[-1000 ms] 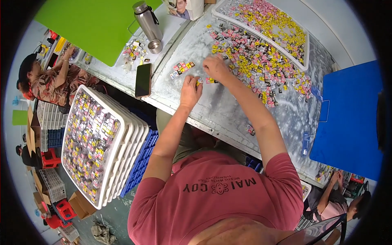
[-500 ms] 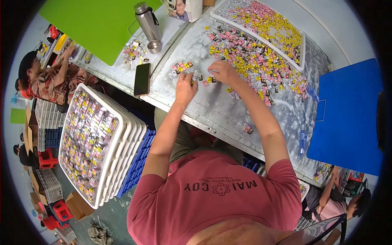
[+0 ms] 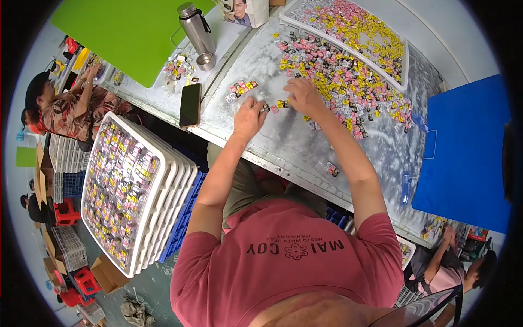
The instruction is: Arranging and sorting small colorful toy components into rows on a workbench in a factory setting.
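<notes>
My left hand point(image 3: 249, 117) rests on the grey metal table point(image 3: 283, 147), fingers curled around a small dark piece at its fingertips. My right hand point(image 3: 303, 96) lies just to the right, fingers bent over small yellow and pink pieces at the edge of a wide loose pile of small coloured pieces point(image 3: 343, 82). A short row of sorted pieces point(image 3: 242, 89) lies just left of both hands. A white tray point(image 3: 357, 27) behind the pile holds more pieces.
A black phone point(image 3: 190, 104) lies at the table's left edge, with a steel flask point(image 3: 194, 28) and its cup behind it. A stack of white trays filled with pieces point(image 3: 133, 188) stands at my left. A blue board point(image 3: 466, 147) lies at right. Other people sit at far left and lower right.
Both hands have drawn slightly nearer and leftward from the pile's edge, the right hand dragging a few pieces toward the left hand.
</notes>
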Tool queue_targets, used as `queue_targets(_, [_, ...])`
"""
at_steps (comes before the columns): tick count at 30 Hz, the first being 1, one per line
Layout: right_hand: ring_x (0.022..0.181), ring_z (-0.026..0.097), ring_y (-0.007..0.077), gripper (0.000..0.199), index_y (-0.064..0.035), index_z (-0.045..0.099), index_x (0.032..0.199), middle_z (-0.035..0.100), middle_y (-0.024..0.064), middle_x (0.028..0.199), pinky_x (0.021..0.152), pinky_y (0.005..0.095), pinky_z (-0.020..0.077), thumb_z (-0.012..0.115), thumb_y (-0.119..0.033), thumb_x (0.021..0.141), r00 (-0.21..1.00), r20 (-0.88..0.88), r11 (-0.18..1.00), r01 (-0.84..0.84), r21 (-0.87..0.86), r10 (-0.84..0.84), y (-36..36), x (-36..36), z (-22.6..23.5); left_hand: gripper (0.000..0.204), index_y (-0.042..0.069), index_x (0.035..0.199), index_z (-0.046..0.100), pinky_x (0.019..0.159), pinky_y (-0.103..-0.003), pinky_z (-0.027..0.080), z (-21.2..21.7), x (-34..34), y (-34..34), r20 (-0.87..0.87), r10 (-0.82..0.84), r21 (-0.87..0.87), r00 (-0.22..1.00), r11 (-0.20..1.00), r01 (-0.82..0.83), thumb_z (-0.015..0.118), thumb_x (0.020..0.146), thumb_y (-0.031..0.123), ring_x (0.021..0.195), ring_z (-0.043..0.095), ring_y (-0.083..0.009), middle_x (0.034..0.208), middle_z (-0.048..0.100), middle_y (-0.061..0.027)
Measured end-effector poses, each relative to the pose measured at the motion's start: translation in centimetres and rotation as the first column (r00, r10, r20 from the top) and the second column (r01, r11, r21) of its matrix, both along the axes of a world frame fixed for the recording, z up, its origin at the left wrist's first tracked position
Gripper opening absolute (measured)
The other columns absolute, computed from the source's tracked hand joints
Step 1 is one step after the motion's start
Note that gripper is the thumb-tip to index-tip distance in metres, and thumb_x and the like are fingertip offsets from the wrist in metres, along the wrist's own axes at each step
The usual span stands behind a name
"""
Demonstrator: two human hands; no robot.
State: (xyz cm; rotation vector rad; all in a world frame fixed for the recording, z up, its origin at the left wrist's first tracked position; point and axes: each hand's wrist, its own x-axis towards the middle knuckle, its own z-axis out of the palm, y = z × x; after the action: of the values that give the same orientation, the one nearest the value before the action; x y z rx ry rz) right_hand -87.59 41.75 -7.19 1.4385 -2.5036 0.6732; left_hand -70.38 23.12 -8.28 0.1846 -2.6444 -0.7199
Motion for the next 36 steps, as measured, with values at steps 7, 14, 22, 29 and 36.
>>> queue_targets(7, [0.122,0.057,0.0278,0.037,-0.0135,0.072,0.118,0.064,0.0049,0.127,0.105,0.0464,0.0452,0.076,-0.015,0.082,0.968,0.159,0.974,-0.209,0.090,0.194,0.3,4.0,1.0,0.033,0.010,0.116,0.073,0.078,-0.043,0.055,0.7,0.6,0.2,-0.005,-0.107,0.013,0.994,0.994,0.107,0.077,0.084,0.015,0.092,0.066,-0.0327,0.105,0.061,-0.0112])
queue_targets(14, [0.116,0.059,0.0314,0.037,-0.0118,0.072,0.118,0.066,0.0075,0.120,0.102,0.0441,0.0477,0.075,-0.011,0.081,0.950,0.226,0.976,-0.204,-0.081,0.217,1.0,4.3,0.2,0.044,0.006,0.125,0.069,0.082,-0.041,0.056,1.1,1.3,0.6,0.007,-0.137,0.088,0.991,0.987,0.135,0.077,0.083,0.010,0.092,0.067,-0.0315,0.111,0.062,-0.0140])
queue_targets(22, [0.111,0.063,0.0320,0.042,-0.0079,0.069,0.121,0.065,0.0106,0.122,0.099,0.0415,0.0508,0.075,-0.004,0.079,0.986,0.119,0.993,-0.119,0.008,0.117,2.6,3.2,0.4,0.044,0.002,0.124,0.069,0.083,-0.039,0.056,-0.1,1.4,-0.4,0.019,-0.132,0.207,0.991,0.970,0.125,0.076,0.081,0.002,0.092,0.067,-0.0309,0.112,0.061,-0.0154])
queue_targets(29, [0.109,0.064,0.0328,0.039,-0.0047,0.069,0.122,0.063,0.0130,0.120,0.095,0.0428,0.0532,0.071,-0.006,0.083,0.899,0.401,0.984,-0.168,-0.062,0.178,1.2,4.1,0.2,0.039,0.002,0.119,0.072,0.080,-0.038,0.055,-0.1,1.2,0.0,-0.008,-0.123,0.236,0.992,0.964,0.121,0.078,0.080,0.000,0.089,0.066,-0.0296,0.110,0.061,-0.0151])
queue_targets(36, [0.105,0.065,0.0326,0.037,-0.0037,0.069,0.121,0.060,0.0149,0.119,0.092,0.0394,0.0540,0.067,0.000,0.084,0.924,0.367,0.992,-0.068,-0.110,0.104,1.9,2.6,0.1,0.039,0.002,0.118,0.073,0.078,-0.038,0.055,0.5,1.1,0.3,-0.024,-0.124,0.233,0.992,0.964,0.126,0.080,0.079,0.002,0.087,0.066,-0.0294,0.108,0.061,-0.0148])
